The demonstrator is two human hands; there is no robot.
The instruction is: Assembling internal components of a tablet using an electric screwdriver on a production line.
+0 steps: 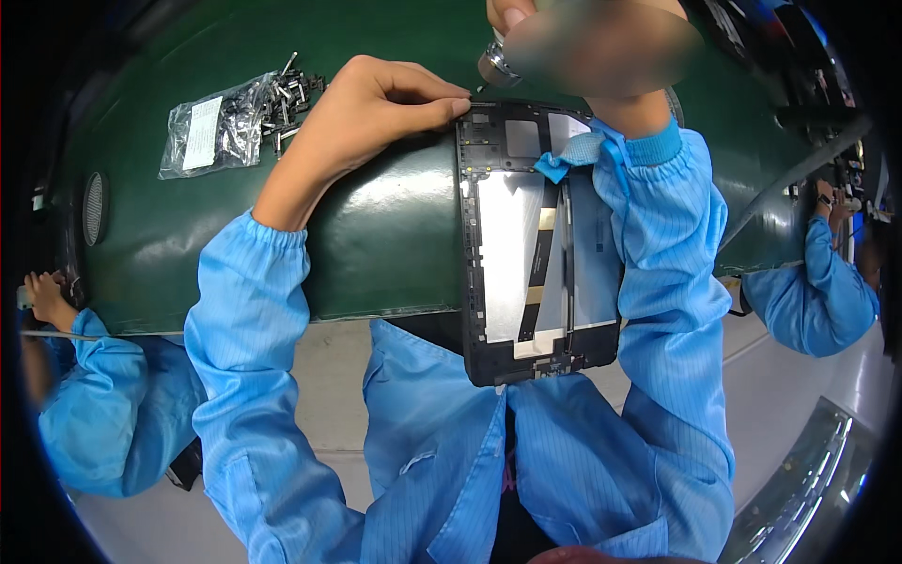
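An opened tablet [503, 249] lies with its inside facing up: black frame, silvery metal plate, a dark flat ribbon cable [539, 268] along its middle. Its near end juts past the table edge. My left hand [381, 103] pinches the tablet's far left corner between thumb and fingers. Beyond the far edge, my right hand [606, 47] is mostly smeared by blur. Its visible finger curls beside a tool with a shiny round metal end [495, 66], whose kind I cannot make out. A light-blue fabric strip [568, 155] from the right cuff hangs over the tablet.
A clear plastic bag [214, 136] with a white label lies on the green table [385, 226], beside a heap of small black and metal parts [287, 99]. A round mesh disc [95, 209] sits far left. Co-workers in blue sleeves [103, 414] are on both sides.
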